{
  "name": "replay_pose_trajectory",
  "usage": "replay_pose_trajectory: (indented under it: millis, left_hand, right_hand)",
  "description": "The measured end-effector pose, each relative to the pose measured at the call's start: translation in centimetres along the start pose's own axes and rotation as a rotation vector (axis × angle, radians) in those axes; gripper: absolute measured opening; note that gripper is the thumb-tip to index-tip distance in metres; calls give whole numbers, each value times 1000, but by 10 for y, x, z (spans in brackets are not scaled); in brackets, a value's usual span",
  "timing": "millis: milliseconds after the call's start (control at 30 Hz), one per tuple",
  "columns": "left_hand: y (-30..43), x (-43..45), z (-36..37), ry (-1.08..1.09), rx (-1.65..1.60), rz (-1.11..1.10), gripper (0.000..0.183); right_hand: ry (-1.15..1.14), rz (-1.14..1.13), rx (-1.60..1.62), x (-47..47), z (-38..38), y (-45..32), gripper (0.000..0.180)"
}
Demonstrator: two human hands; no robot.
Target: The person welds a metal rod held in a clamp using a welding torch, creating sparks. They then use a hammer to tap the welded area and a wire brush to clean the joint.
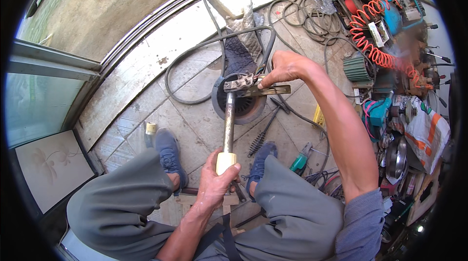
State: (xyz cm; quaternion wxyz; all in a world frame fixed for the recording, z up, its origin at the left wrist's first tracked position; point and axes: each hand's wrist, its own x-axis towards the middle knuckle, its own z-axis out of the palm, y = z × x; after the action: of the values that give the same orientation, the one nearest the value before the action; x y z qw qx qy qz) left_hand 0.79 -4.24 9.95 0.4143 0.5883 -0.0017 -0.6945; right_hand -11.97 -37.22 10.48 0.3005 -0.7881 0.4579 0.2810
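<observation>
My left hand (pixel 215 177) grips a cream plastic collar (pixel 226 163) at the near end of a long metal rod (pixel 229 122). The rod runs away from me to a metal clamp piece with bolts (pixel 239 82). My right hand (pixel 283 69) is at the clamp piece's right side, thumb and fingers on a flat metal bar (pixel 272 90) or the parts beside it; exactly what it grips is hidden. Coloured wires come out of a thick black cable (pixel 270 43) by my right fingers. Beneath lies a round dark motor housing or fan cover (pixel 239 109) on the tiles.
A spiral brush (pixel 259 140), a yellow level or rule (pixel 319 115) and a green-handled tool (pixel 300 159) lie on the floor. Cables (pixel 310 16) coil at the back. An orange air hose (pixel 365 41), a green motor (pixel 356 68) and tools crowd the right; a glass door (pixel 40 100) stands left.
</observation>
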Motion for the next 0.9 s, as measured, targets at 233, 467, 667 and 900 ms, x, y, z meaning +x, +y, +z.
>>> replay_pose_trajectory:
  millis: [233,467,667,900]
  left_hand:
    - [2,-1,3,18,4,-27,76]
    - [2,-2,3,10,-3,-21,75]
    - [4,-2,3,14,-15,1,79]
    - [6,-2,4,27,-10,-10,77]
  right_hand:
    - [-330,139,68,7,3,-11,48]
    - [-394,147,140,7,8,-5,36]
    - [-356,137,69,4,8,-14,37]
    - [-422,175,118,7,7,-12,36]
